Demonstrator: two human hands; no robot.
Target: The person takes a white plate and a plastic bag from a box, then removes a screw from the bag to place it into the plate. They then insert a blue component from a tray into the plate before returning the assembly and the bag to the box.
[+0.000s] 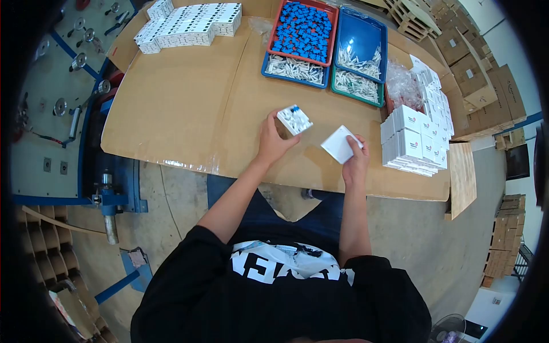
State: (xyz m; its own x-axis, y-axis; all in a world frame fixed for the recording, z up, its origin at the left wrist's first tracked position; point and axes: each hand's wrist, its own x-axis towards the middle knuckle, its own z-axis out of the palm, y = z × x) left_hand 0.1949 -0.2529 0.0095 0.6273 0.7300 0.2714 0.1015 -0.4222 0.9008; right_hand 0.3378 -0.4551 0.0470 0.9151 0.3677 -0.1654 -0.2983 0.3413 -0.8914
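My left hand (274, 140) grips a small white box-shaped part (294, 120) with blue bits and fittings on its upper face, held over the cardboard-covered table (177, 103). To its right, my right hand (355, 159) pinches a flat white square cover (338, 144) between thumb and fingers. The two pieces are apart. Stacked white square covers (409, 137) with small printed marks stand just right of my right hand.
Beyond my hands are a red tray (272, 37) of blue parts, a blue tray (360, 23) and a green tray (374, 103) with white pieces. Rows of white units (186, 28) stand at the back left. Clear plastic bags (403, 84) lie near the right stack.
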